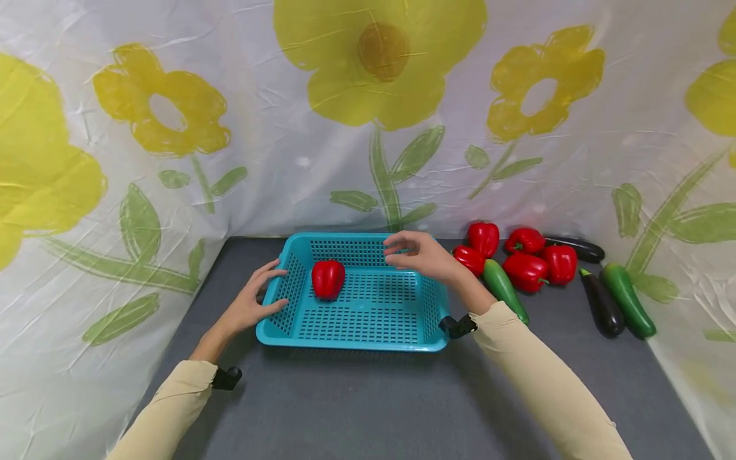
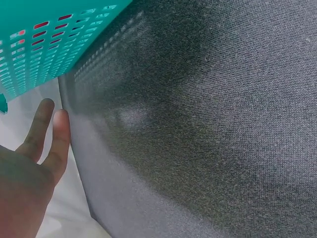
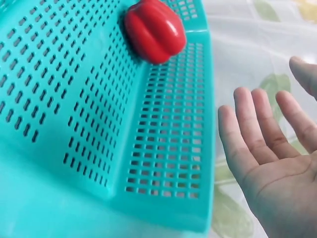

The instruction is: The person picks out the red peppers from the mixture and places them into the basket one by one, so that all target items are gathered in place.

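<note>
A turquoise plastic basket (image 1: 362, 306) with slotted walls stands on the dark grey table, and one red bell pepper (image 1: 328, 280) sits in its left part. My left hand (image 1: 253, 301) is at the basket's left side, thumb and fingers spread around the rim; whether it touches the rim I cannot tell. In the left wrist view, two extended fingers (image 2: 60, 131) show below the slotted wall. Over the back right part of the basket hovers my right hand (image 1: 422, 255), holding nothing. The right wrist view shows its palm and loosely spread fingers (image 3: 247, 126) beside the rim.
To the basket's right lie several more red bell peppers (image 1: 526, 272), a green cucumber-like vegetable (image 1: 503, 289) and another green one (image 1: 627, 300). Dark eggplants (image 1: 602, 305) lie farther right. A flower-printed white sheet (image 1: 276, 160) hangs behind the table and at its sides.
</note>
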`<move>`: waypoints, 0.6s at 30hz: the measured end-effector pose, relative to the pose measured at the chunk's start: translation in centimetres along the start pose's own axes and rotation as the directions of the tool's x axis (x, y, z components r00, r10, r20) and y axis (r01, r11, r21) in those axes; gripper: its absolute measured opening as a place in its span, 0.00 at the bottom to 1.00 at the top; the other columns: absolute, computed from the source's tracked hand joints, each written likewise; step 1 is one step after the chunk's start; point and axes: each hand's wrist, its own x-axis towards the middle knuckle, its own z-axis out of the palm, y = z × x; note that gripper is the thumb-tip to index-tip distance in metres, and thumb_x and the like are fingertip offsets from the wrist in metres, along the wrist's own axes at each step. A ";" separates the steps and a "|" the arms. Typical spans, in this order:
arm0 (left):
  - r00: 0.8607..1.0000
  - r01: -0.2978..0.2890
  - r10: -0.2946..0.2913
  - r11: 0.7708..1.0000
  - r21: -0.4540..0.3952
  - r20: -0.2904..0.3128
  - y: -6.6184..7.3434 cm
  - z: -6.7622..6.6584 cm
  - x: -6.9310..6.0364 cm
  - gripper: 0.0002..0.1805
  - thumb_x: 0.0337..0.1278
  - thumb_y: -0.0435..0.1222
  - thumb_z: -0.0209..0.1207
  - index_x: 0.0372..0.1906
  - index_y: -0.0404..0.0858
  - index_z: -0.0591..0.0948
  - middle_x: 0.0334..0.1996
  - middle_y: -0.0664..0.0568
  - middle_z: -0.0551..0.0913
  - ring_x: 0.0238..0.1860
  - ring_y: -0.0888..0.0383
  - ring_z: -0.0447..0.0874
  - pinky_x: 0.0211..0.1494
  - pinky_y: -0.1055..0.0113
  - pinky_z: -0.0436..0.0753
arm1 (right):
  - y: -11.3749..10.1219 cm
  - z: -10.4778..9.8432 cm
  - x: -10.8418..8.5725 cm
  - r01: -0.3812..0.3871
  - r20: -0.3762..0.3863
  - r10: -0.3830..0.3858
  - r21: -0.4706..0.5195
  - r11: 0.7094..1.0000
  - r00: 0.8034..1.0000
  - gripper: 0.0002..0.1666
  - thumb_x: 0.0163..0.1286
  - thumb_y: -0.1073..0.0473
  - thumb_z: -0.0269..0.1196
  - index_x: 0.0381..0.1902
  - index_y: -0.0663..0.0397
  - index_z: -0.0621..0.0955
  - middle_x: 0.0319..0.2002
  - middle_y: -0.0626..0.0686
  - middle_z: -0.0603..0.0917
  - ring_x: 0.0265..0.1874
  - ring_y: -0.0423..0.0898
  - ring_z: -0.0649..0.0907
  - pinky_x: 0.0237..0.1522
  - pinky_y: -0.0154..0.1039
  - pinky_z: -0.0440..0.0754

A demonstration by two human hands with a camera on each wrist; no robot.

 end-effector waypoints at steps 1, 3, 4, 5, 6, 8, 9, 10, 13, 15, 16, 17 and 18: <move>1.000 -0.002 0.002 1.000 0.001 -0.001 0.0 0.0 0.0 0.32 0.61 0.23 0.65 0.69 0.26 0.68 0.77 0.34 0.50 0.59 0.27 0.74 0.52 0.35 0.77 | -0.1 -0.1 -0.3 0.011 -0.005 -0.011 -0.003 1.000 1.000 0.22 0.73 0.66 0.65 0.62 0.64 0.76 0.56 0.62 0.81 0.53 0.65 0.82 0.54 0.53 0.80; 1.000 -0.003 0.003 1.000 0.002 -0.003 0.0 -0.1 -0.1 0.32 0.61 0.23 0.65 0.69 0.26 0.68 0.77 0.34 0.50 0.59 0.28 0.74 0.52 0.36 0.77 | -0.3 -0.4 -0.9 0.025 -0.017 -0.025 -0.023 0.999 1.000 0.21 0.73 0.65 0.65 0.62 0.63 0.77 0.55 0.61 0.81 0.52 0.63 0.83 0.54 0.52 0.81; 1.000 -0.002 0.002 1.000 0.004 -0.003 0.0 -0.1 -0.1 0.32 0.61 0.23 0.65 0.69 0.26 0.68 0.77 0.34 0.50 0.59 0.28 0.74 0.52 0.36 0.77 | -0.4 -0.5 -1.3 0.027 -0.023 -0.028 -0.037 0.999 0.999 0.21 0.73 0.65 0.65 0.62 0.63 0.77 0.55 0.60 0.82 0.51 0.62 0.83 0.53 0.52 0.81; 1.000 -0.002 0.002 1.000 0.006 -0.003 0.0 -0.1 -0.1 0.32 0.61 0.23 0.65 0.69 0.26 0.68 0.77 0.34 0.50 0.59 0.28 0.74 0.52 0.36 0.77 | -0.4 -0.6 -1.6 0.027 -0.030 -0.028 -0.050 0.998 0.999 0.21 0.73 0.64 0.65 0.61 0.62 0.78 0.55 0.59 0.82 0.51 0.60 0.84 0.53 0.51 0.81; 1.000 -0.002 0.002 1.000 0.007 -0.002 0.0 -0.1 -0.1 0.33 0.61 0.23 0.65 0.69 0.26 0.68 0.77 0.34 0.50 0.59 0.28 0.74 0.52 0.36 0.77 | -0.4 -0.8 -1.9 0.028 -0.035 -0.030 -0.061 0.998 0.999 0.21 0.74 0.63 0.65 0.61 0.61 0.78 0.55 0.59 0.82 0.51 0.59 0.84 0.54 0.51 0.81; 1.000 0.001 -0.001 1.000 0.008 0.000 0.0 -0.1 -0.1 0.32 0.61 0.23 0.65 0.69 0.26 0.68 0.77 0.34 0.49 0.59 0.28 0.74 0.52 0.36 0.77 | -0.3 -1.1 -2.6 0.027 -0.047 -0.031 -0.077 0.997 0.998 0.21 0.73 0.63 0.66 0.61 0.60 0.78 0.55 0.58 0.83 0.51 0.56 0.84 0.53 0.49 0.81; 1.000 0.002 -0.002 1.000 0.008 0.001 0.0 0.0 -0.1 0.32 0.61 0.23 0.65 0.69 0.26 0.68 0.77 0.34 0.49 0.59 0.28 0.74 0.52 0.36 0.77 | -0.2 -1.3 -3.0 0.030 -0.055 -0.034 -0.079 0.996 0.998 0.20 0.73 0.63 0.66 0.61 0.60 0.79 0.55 0.58 0.83 0.52 0.55 0.84 0.53 0.48 0.82; 1.000 0.002 -0.002 1.000 0.010 0.001 0.0 0.0 -0.1 0.32 0.61 0.24 0.65 0.69 0.26 0.68 0.77 0.34 0.49 0.59 0.27 0.74 0.52 0.36 0.77 | -0.1 -1.5 -3.3 0.033 -0.064 -0.038 -0.082 0.996 0.997 0.21 0.73 0.63 0.66 0.61 0.60 0.79 0.55 0.57 0.83 0.52 0.54 0.84 0.53 0.48 0.82; 1.000 0.003 -0.003 1.000 0.011 0.001 -0.1 0.0 -0.1 0.32 0.61 0.24 0.65 0.69 0.26 0.68 0.77 0.34 0.49 0.59 0.27 0.74 0.52 0.35 0.77 | 0.2 -2.3 -4.5 0.048 -0.092 -0.054 -0.072 0.996 0.994 0.21 0.72 0.63 0.66 0.61 0.61 0.79 0.55 0.59 0.83 0.52 0.53 0.84 0.53 0.49 0.82; 1.000 0.003 -0.003 1.000 0.011 -0.001 -0.1 0.0 0.0 0.32 0.61 0.23 0.65 0.69 0.25 0.68 0.77 0.34 0.50 0.59 0.27 0.74 0.53 0.35 0.77 | 0.6 -3.0 -5.3 0.053 -0.113 -0.061 -0.067 0.996 0.992 0.20 0.72 0.64 0.66 0.60 0.61 0.79 0.55 0.61 0.83 0.52 0.54 0.84 0.52 0.51 0.82; 1.000 0.004 -0.004 1.000 0.010 -0.001 -0.1 0.0 0.0 0.32 0.61 0.23 0.65 0.69 0.25 0.68 0.77 0.34 0.50 0.59 0.27 0.73 0.53 0.35 0.76 | 0.8 -3.4 -5.7 0.052 -0.123 -0.060 -0.067 0.996 0.991 0.20 0.73 0.64 0.66 0.60 0.62 0.79 0.55 0.62 0.83 0.51 0.55 0.84 0.52 0.52 0.82; 1.000 0.004 -0.003 1.000 0.009 -0.001 -0.1 0.0 0.0 0.32 0.61 0.23 0.65 0.69 0.25 0.68 0.77 0.34 0.50 0.59 0.27 0.73 0.53 0.35 0.76 | 0.9 -3.8 -6.1 0.050 -0.132 -0.059 -0.070 0.996 0.989 0.20 0.73 0.64 0.66 0.60 0.62 0.79 0.55 0.62 0.82 0.52 0.57 0.84 0.52 0.52 0.82; 1.000 0.005 -0.005 1.000 0.007 0.000 -0.1 0.0 0.0 0.32 0.61 0.23 0.65 0.69 0.25 0.68 0.77 0.34 0.50 0.59 0.27 0.73 0.53 0.35 0.76 | 1.1 -4.2 -6.5 0.046 -0.142 -0.056 -0.074 0.996 0.988 0.20 0.73 0.64 0.65 0.61 0.62 0.78 0.56 0.63 0.82 0.52 0.57 0.84 0.52 0.53 0.82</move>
